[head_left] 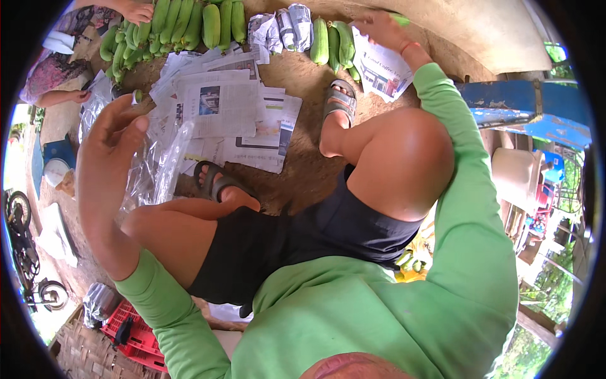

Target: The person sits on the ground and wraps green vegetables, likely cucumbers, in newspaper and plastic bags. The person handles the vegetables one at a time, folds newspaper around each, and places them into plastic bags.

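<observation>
My left hand (113,136) is raised over clear plastic bags (158,167), fingers curved and thumb apart. A small white-and-dark round thing shows at its fingertip; I cannot make out what it is. At the far right, my right hand (385,31), with a red band at the wrist, reaches out, somewhat blurred, its fingers loosely apart. Beneath that arm lies a newspaper sheet (382,69). Part of a green fruit (399,19) shows beyond this hand. Long green papayas (346,44) lie beside it, next to newspaper-wrapped ones (293,26).
A pile of newspaper sheets (221,104) covers the ground ahead of my feet. Several papayas (183,25) line the far side. Another person's hand (136,11) touches them; a second hand (79,96) is at the left. A red crate (136,335) stands at lower left.
</observation>
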`<act>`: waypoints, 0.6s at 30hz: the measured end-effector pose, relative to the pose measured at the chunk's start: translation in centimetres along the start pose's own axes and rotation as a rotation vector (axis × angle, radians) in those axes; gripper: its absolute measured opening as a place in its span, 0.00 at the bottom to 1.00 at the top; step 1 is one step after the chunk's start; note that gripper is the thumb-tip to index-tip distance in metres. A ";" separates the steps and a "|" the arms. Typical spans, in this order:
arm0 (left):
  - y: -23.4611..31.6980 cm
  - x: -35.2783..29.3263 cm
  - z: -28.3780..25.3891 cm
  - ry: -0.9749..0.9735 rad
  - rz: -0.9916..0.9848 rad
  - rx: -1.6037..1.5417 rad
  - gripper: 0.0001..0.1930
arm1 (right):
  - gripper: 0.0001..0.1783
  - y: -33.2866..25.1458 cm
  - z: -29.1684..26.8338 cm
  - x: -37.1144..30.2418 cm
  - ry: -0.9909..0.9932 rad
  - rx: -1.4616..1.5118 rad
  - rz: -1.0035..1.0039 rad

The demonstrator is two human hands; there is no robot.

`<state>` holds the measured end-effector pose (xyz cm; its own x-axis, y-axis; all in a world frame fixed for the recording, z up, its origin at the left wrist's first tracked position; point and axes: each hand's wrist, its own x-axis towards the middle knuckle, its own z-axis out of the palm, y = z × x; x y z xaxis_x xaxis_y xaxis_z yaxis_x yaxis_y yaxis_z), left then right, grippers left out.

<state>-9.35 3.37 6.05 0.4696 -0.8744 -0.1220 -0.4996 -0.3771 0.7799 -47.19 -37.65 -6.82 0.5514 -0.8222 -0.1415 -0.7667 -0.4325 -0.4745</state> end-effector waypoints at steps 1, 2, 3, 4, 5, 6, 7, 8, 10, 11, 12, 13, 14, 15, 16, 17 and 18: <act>0.2 0.1 -0.1 0.001 -0.012 0.013 0.26 | 0.16 3.0 1.4 0.9 -0.022 -0.016 -0.034; 0.4 0.0 -0.3 0.010 -0.026 0.030 0.26 | 0.18 6.3 3.1 1.8 -0.033 -0.119 -0.100; 0.5 0.1 -0.3 0.012 -0.039 0.042 0.26 | 0.20 9.7 4.9 2.0 -0.044 -0.227 -0.159; 0.9 0.2 0.1 0.015 -0.075 0.060 0.26 | 0.23 12.9 6.6 1.4 -0.017 -0.312 -0.145; 1.3 0.3 0.4 -0.003 -0.103 0.075 0.26 | 0.26 14.9 8.0 1.3 0.007 -0.391 -0.137; 2.2 -0.8 -0.4 0.012 -0.153 0.116 0.25 | 0.30 13.7 10.0 2.1 0.001 -0.324 -0.051; 2.4 -0.7 -0.3 -0.006 -0.180 0.134 0.25 | 0.34 14.6 11.0 1.7 0.000 -0.283 0.073; 2.2 -0.4 -0.4 -0.041 -0.204 0.141 0.25 | 0.45 15.4 11.6 2.0 -0.075 -0.209 0.181; 1.6 -0.6 -0.3 -0.025 -0.188 0.126 0.24 | 0.51 15.6 12.9 2.2 -0.047 -0.169 0.261; 1.4 -0.7 -0.2 -0.017 -0.180 0.118 0.24 | 0.53 15.7 13.6 2.4 -0.033 -0.149 0.301; 1.5 -0.6 -0.1 -0.026 -0.198 0.105 0.25 | 0.55 16.0 14.1 2.8 -0.029 -0.115 0.320; 1.8 -0.5 -0.2 -0.035 -0.217 0.092 0.26 | 0.56 16.3 14.5 3.3 -0.025 -0.081 0.339; 2.0 -0.3 -0.2 -0.044 -0.236 0.080 0.26 | 0.58 16.6 14.9 3.9 -0.023 -0.046 0.359; 2.2 -0.1 -0.1 -0.041 -0.249 0.091 0.26 | 0.59 17.0 15.3 4.3 -0.019 -0.014 0.379; 2.2 0.1 0.1 -0.038 -0.261 0.102 0.27 | 0.59 17.2 15.9 4.7 0.002 0.022 0.396; 2.4 0.2 0.2 -0.036 -0.274 0.114 0.27 | 0.57 17.5 16.5 5.1 0.020 -0.009 0.360; 2.8 0.5 0.3 -0.047 -0.280 0.129 0.27 | 0.54 18.0 16.9 5.7 0.043 -0.040 0.323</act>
<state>-10.74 1.81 8.00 0.5692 -0.7431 -0.3518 -0.4449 -0.6382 0.6283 -52.23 -43.87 -30.87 0.2639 -0.9339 -0.2414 -0.9125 -0.1606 -0.3763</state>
